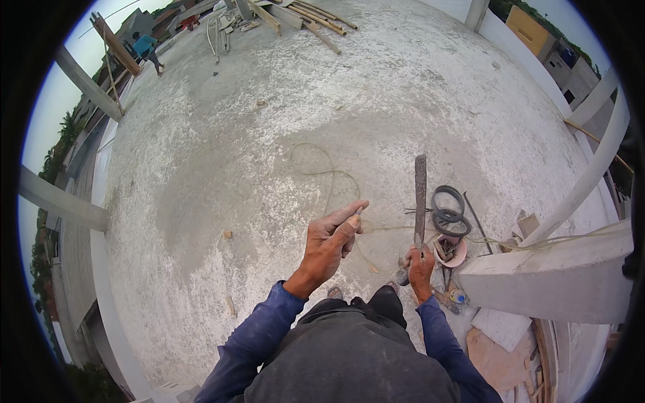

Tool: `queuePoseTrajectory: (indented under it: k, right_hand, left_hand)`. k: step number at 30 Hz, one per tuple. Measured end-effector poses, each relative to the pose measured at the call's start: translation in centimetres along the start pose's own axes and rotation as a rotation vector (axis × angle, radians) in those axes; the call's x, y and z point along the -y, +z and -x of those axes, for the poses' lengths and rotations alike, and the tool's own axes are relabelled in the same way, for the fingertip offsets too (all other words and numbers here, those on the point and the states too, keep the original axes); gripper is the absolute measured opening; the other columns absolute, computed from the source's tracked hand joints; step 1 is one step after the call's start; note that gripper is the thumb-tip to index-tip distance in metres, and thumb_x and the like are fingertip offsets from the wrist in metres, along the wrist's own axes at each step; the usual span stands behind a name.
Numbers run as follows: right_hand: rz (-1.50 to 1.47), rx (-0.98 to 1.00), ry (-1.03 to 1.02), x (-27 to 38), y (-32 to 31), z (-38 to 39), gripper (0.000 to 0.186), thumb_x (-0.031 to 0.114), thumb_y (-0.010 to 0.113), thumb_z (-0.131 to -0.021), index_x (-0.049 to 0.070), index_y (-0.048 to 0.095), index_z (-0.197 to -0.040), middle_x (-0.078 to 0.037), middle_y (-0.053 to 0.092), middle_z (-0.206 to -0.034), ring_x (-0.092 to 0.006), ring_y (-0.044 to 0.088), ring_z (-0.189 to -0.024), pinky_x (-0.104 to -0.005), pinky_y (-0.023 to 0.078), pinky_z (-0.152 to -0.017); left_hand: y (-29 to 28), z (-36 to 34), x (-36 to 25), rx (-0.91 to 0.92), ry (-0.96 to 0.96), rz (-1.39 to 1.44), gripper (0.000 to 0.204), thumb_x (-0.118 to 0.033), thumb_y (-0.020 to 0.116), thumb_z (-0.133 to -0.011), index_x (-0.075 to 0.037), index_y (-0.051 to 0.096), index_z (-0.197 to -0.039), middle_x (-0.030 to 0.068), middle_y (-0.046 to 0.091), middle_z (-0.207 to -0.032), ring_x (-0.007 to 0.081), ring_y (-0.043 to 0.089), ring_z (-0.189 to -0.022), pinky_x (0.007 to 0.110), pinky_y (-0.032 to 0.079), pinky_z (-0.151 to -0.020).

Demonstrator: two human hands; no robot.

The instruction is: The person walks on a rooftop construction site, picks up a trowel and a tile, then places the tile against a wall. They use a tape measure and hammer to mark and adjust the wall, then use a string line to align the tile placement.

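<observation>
My left hand (329, 245) is raised over the concrete floor, its thumb and forefinger pinched on a small pale piece whose kind is too small to make out. To its right, my right hand (421, 267) is closed round the lower end of a machete (420, 195). Its long, dark, speckled blade points up and away from me. Beside that hand stands a pinkish bucket (459, 258) with several pieces in it. Two dark rings (448, 203) lie just beyond the bucket.
A thin pale line (332, 171) snakes over the floor (228, 148). A sloping concrete column (544, 275) stands at right, near board pieces (500, 327). Poles and planks (302, 17) lie at the far end. Another person (144, 47) is at far left, near the edge.
</observation>
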State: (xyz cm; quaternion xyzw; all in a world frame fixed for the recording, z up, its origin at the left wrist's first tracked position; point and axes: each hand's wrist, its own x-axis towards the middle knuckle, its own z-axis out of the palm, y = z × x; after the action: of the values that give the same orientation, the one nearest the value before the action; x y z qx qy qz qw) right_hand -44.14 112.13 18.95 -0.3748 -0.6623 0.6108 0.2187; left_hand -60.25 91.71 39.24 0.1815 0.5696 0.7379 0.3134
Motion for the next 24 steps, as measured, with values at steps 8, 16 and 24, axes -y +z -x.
queuePoseTrajectory:
  k: [8,16,24]
  right_hand:
    - [0.192,0.708,-0.17,11.2,15.4,-0.7,0.037,0.03,0.065,-0.099,-0.001,0.062,-0.079,-0.003,0.057,-0.062,-0.0126,0.052,-0.055,-0.0313,0.042,-0.052]
    - [0.224,0.773,-1.425,20.2,27.7,1.7,0.025,0.005,0.075,-0.072,0.002,0.06,-0.092,-0.014,0.061,-0.08,-0.0339,0.06,-0.067,-0.0406,0.045,-0.059]
    - [0.036,1.05,-1.754,25.3,33.3,4.7,0.032,0.003,0.07,-0.061,0.002,0.058,-0.09,-0.011,0.052,-0.074,-0.027,0.055,-0.062,-0.0387,0.042,-0.055]
  left_hand:
    - [-9.9,9.9,-2.1,-0.373,0.072,-0.211,0.038,-0.019,0.059,-0.104,0.001,0.062,-0.136,0.0035,0.062,-0.095,0.0087,0.053,-0.074,0.026,0.047,-0.064]
    - [-12.6,14.1,-1.4,-0.831,0.078,-0.421,0.035,-0.012,0.059,-0.101,-0.001,0.062,-0.135,0.0183,0.067,-0.125,0.0264,0.063,-0.115,0.034,0.05,-0.096]
    - [-11.8,13.2,-1.9,-1.105,0.425,-0.794,0.039,-0.001,0.059,-0.096,-0.004,0.06,-0.135,0.0171,0.064,-0.125,0.0316,0.063,-0.115,0.039,0.05,-0.098]
